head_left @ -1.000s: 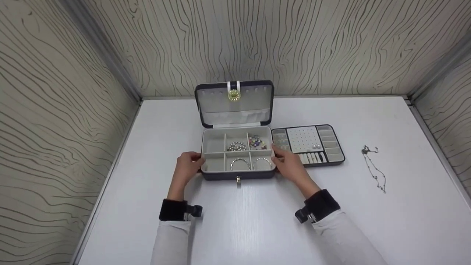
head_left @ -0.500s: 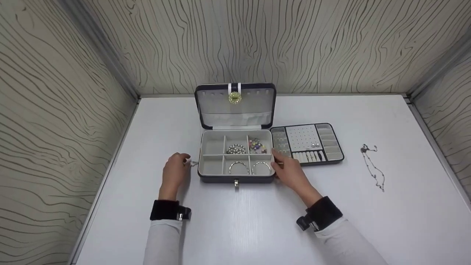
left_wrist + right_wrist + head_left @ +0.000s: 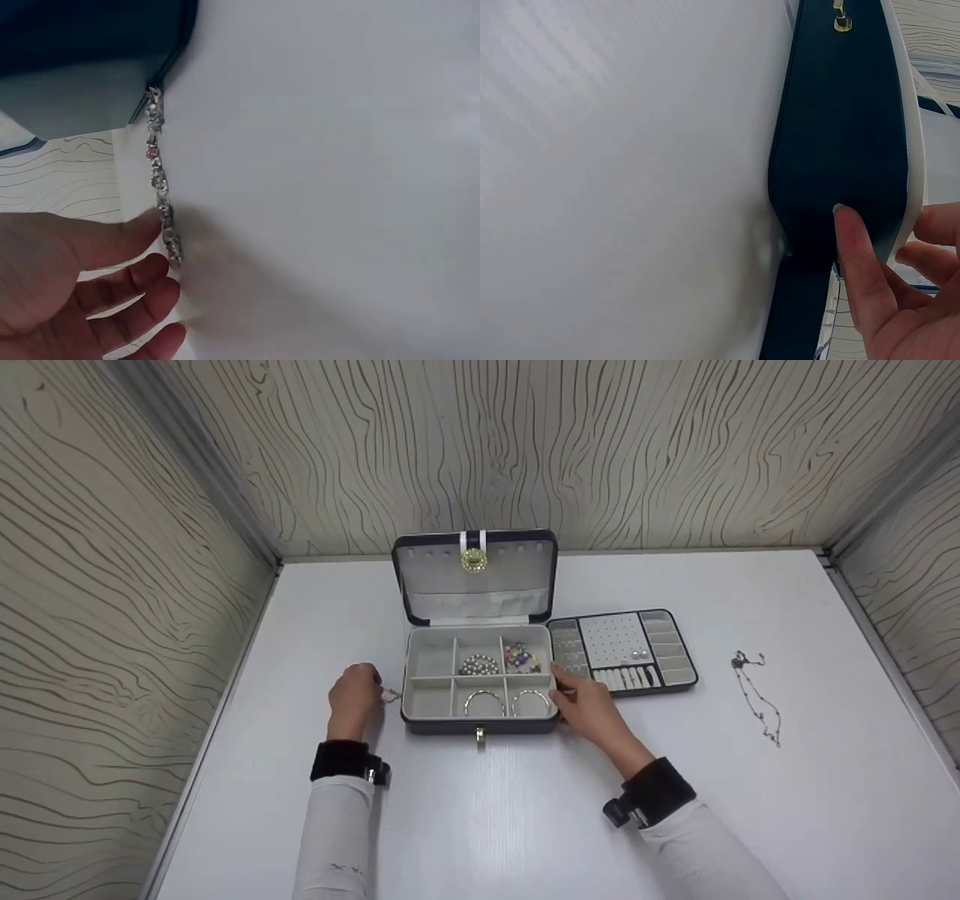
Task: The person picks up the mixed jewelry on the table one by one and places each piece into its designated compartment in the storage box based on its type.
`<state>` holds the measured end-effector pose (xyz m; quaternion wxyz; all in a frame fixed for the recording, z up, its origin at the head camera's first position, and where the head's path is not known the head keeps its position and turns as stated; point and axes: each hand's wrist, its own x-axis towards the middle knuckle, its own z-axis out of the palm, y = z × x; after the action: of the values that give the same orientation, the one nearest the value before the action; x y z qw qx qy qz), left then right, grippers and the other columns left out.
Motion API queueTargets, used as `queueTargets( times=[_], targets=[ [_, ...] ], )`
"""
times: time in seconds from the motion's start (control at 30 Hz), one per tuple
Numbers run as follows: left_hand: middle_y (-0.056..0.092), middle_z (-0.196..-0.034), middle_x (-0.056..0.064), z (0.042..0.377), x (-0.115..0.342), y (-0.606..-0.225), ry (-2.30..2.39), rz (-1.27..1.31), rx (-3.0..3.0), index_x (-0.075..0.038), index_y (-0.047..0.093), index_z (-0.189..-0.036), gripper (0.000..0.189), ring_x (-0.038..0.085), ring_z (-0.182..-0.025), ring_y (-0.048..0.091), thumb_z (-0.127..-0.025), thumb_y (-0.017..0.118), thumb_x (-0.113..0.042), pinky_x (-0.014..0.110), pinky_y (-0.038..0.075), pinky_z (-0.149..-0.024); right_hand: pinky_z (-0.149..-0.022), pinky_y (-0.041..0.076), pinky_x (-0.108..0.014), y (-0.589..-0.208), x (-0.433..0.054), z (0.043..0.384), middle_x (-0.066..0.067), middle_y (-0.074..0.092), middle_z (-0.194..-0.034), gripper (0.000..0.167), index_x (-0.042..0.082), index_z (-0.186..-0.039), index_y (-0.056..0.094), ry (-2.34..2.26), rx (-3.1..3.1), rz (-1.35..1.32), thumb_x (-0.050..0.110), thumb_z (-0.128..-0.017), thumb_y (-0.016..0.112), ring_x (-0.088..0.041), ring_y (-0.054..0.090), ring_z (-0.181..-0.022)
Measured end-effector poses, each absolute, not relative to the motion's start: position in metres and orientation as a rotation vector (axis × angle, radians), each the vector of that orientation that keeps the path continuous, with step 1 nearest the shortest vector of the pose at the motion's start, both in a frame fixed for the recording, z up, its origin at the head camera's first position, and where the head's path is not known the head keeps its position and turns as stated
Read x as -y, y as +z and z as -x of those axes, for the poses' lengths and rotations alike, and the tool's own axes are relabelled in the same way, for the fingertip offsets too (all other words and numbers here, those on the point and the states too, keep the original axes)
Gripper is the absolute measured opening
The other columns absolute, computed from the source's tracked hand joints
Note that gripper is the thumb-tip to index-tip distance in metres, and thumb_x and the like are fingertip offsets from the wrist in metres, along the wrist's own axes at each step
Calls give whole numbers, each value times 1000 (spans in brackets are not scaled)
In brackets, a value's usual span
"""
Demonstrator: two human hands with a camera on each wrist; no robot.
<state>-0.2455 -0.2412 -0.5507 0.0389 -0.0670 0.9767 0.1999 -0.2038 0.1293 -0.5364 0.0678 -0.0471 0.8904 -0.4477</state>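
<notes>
An open dark-blue jewelry box (image 3: 480, 726) with light compartments sits mid-table, its lid raised. To its left, my left hand (image 3: 355, 701) pinches the end of a silver bracelet (image 3: 155, 169) with small pinkish stones between thumb and fingertips. The bracelet's other end meets the corner of the box. My right hand (image 3: 592, 705) holds the box's right front corner; in the right wrist view the thumb (image 3: 855, 247) presses the front wall and the fingers lie at the rim and side. Inside the box are a pearl-like beaded strand (image 3: 478, 664), multicoloured beads (image 3: 521, 658) and two silver bangles (image 3: 484, 694).
Against the box's right side lies a tray insert (image 3: 615, 639) with a perforated earring pad, pearl-like studs and ring slots. A thin necklace (image 3: 759, 705) lies further right on the white table (image 3: 480, 817). Wood-patterned panels (image 3: 480, 450) enclose the back and sides.
My left hand has left the box's left side and moved left, then slightly away from me. A bracelet now shows between it and the box. My right hand stays on the box corner.
</notes>
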Motion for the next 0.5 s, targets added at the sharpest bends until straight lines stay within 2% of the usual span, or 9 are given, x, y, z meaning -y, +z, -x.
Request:
queueTargets(
  times=[0.17,0.37,0.5],
  targets=[
    [66,-99,22,247,247,-547,708,229,-2907,6,68,-98,13,38,-89,65,-89,62,-2,49,53,-78,-64,56,-27,-536,-129,204,-19,63,-125,51,6,-145,45,-1349,-2661,135,11,-97,61,-24,67,-95],
    [65,-106,23,250,249,-545,780,134,-2815,7,65,-105,23,38,-97,63,-83,68,3,48,50,-86,-64,56,-26,-535,-129,204,-17,63,-126,52,8,-146,44,-1350,-2641,100,12,-97,61,-22,66,-94],
    [67,-100,18,252,247,-549,755,116,-2835,1,69,-95,15,34,-91,63,-80,68,3,46,51,-81,-64,56,-27,-535,-129,204,-18,63,-125,51,9,-146,45,-1351,-2639,94,12,-97,61,-23,67,-94]
  ],
)
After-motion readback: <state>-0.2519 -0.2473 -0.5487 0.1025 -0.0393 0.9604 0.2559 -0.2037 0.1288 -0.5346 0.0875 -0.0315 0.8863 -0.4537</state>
